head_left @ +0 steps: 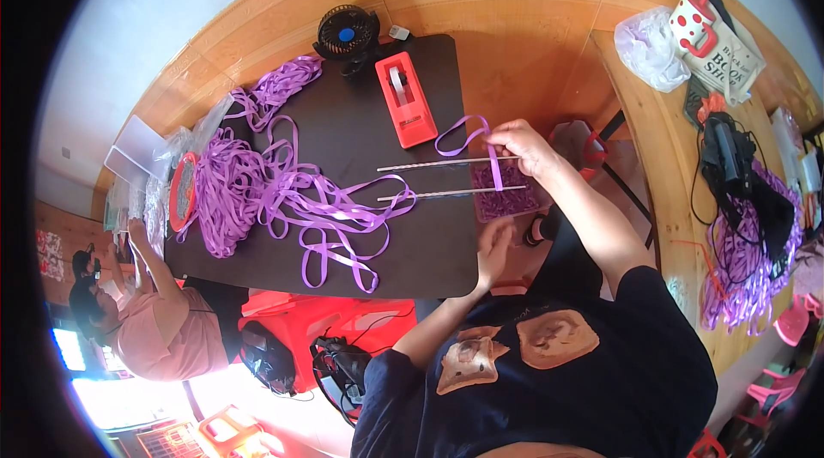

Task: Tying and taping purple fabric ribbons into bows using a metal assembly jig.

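My right hand (524, 147) pinches a purple ribbon (495, 168) that crosses two thin metal rods; one end curls back over the table. The far rod (429, 164) and near rod (438, 195) run side by side over the table's right edge. Below them, my left hand (494, 248) is just off that edge, fingers stretched out, with nothing visible in it. A long tangle of purple ribbon (335, 213) spreads across the black table (412, 248), leading to a heaped bundle (225, 192) on the left.
A red tape dispenser (407, 106) and a black fan (348, 33) stand toward the back. Under the rods is a container of purple pieces (506, 200). A wooden table (678, 226) at right holds bags and ribbon. Another person (159, 325) sits at left, beside red stools (326, 316).
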Demonstrator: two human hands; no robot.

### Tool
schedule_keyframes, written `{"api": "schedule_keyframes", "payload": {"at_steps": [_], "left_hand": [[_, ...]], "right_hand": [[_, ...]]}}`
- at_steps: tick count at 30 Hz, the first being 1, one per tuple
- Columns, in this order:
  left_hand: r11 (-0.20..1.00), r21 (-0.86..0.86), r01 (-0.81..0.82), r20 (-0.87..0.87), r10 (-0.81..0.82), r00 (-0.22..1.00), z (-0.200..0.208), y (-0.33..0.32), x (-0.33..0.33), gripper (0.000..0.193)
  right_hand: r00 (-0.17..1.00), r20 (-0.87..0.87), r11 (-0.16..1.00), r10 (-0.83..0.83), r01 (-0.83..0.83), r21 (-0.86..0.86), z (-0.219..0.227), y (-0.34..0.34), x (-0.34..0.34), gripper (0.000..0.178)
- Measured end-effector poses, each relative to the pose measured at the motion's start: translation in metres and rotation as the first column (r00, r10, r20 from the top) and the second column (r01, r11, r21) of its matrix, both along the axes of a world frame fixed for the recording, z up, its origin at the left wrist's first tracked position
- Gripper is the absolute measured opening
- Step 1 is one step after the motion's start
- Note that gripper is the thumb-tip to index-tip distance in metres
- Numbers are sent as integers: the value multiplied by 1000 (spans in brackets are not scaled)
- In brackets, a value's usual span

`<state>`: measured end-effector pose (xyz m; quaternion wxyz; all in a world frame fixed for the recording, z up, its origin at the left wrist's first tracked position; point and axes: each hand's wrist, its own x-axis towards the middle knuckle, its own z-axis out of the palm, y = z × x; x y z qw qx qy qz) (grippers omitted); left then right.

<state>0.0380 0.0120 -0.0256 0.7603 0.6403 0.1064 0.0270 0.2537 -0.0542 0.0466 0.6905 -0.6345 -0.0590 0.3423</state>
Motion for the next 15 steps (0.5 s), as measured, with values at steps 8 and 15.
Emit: {"api": "schedule_keyframes", "payload": {"at_steps": [8,15], "left_hand": [[820,261,-509,519,326,790,43,-11,73,37],[941,-123,-314,162,331,929,16,-7,90,33]], "right_hand": [[953,-303,996,-28,53,74,-65,-6,-23,10],[800,-598,975,-47,168,148,-109,-16,-66,17]]}}
